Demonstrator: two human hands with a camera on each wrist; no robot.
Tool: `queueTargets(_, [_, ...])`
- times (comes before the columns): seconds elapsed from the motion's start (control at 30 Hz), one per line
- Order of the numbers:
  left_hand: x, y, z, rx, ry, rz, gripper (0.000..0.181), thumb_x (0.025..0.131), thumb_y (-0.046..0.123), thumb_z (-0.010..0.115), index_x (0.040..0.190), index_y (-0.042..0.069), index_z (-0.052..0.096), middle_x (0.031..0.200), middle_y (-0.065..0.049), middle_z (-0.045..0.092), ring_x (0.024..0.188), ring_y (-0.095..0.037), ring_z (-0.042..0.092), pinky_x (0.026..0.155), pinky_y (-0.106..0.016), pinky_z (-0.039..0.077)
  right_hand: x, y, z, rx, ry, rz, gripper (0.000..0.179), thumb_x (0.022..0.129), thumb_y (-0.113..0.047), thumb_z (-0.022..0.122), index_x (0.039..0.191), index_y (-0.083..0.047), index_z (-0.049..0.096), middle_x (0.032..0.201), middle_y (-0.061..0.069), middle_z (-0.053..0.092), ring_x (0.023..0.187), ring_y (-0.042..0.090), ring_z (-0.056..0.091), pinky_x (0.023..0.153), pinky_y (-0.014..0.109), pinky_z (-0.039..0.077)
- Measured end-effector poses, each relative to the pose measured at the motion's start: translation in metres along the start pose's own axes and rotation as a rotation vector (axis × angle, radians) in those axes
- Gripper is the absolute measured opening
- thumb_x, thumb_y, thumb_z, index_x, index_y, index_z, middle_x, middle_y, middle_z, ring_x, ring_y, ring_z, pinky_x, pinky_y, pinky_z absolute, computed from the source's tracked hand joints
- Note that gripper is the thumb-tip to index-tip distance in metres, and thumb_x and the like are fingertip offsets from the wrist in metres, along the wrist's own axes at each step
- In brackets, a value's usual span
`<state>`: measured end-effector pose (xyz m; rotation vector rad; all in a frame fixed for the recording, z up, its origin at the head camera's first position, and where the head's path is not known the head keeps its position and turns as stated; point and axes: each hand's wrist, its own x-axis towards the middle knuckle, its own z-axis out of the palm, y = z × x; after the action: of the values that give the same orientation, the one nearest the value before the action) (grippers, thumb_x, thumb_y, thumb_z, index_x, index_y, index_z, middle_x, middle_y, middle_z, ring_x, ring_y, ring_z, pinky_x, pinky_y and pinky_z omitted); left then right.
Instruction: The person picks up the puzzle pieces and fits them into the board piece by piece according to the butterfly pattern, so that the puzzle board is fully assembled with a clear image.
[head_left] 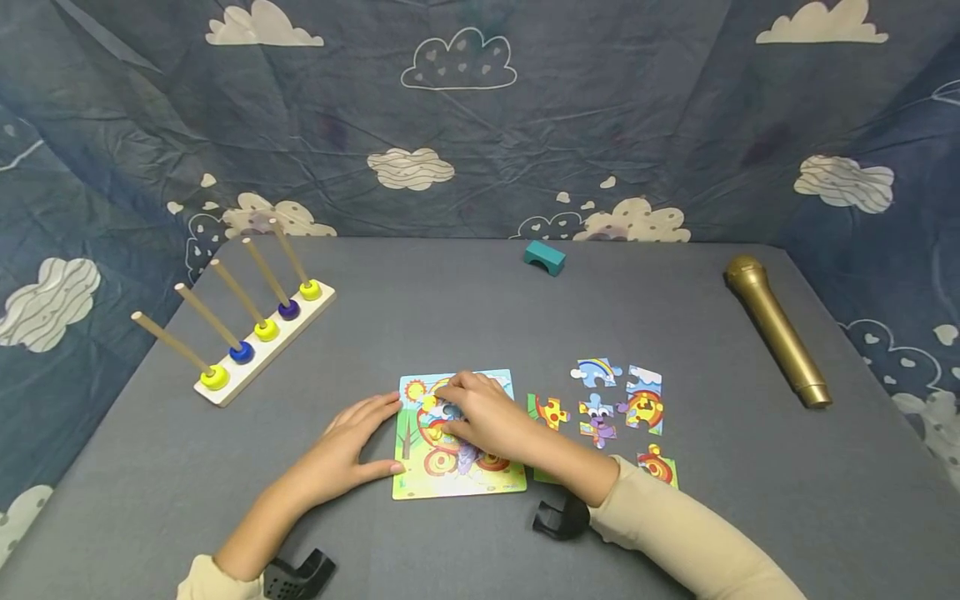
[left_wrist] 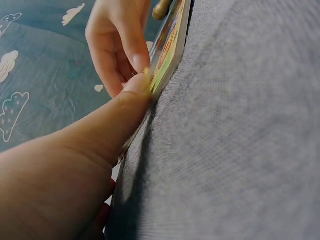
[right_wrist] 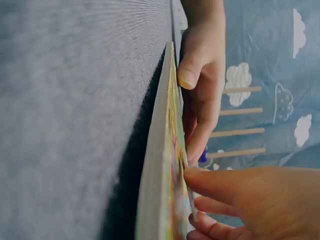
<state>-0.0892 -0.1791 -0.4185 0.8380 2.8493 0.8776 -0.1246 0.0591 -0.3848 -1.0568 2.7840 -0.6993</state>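
Note:
A wooden jigsaw board (head_left: 459, 493) with a bright cartoon picture lies flat on the table. At its left side rests my left hand (head_left: 341, 454), fingers stretched along the upper left edge and thumb touching the lower left. Over the middle of the board, my right hand (head_left: 495, 417) pinches a thin puzzle piece (right_wrist: 191, 202) between thumb and fingers, tilted against the picture. My fingers mostly hide its print. Right of the board lie several loose pieces, including a rainbow piece (head_left: 596, 372), a purple piece (head_left: 597, 427) and a red-and-yellow piece (head_left: 645, 408).
A pegged stand (head_left: 251, 364) with yellow and blue rings stands at the left. A teal arch block (head_left: 544, 257) sits at the back, and a gold microphone (head_left: 777, 332) lies on the right. My right forearm partly covers a green piece (head_left: 545, 477).

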Motion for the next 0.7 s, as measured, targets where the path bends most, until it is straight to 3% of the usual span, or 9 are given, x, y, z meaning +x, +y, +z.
queueTargets(0.33, [0.004,0.0,-0.002,0.008,-0.002,0.012,0.075,0.075,0.043,0.069,0.134,0.008,0.04,0.137,-0.008,0.038,0.125,-0.029,0.031,0.098,-0.051,0.024,0.016,0.005,0.008,-0.051,-0.014,0.022,0.045,0.082,-0.03,0.066,0.124,-0.016,0.057,0.109,0.0,0.051,0.097,0.016,0.045,0.08,0.032,0.033])
queueTargets(0.7, [0.011,0.002,-0.009,0.026,-0.088,0.003,0.075,0.074,0.051,0.064,0.137,0.018,0.041,0.136,-0.01,0.033,0.12,-0.033,0.031,0.093,-0.055,0.028,0.022,0.004,0.01,-0.129,0.014,0.028,0.043,0.081,-0.036,0.066,0.12,-0.021,0.06,0.1,-0.002,0.049,0.08,0.012,0.042,0.067,0.027,0.031])
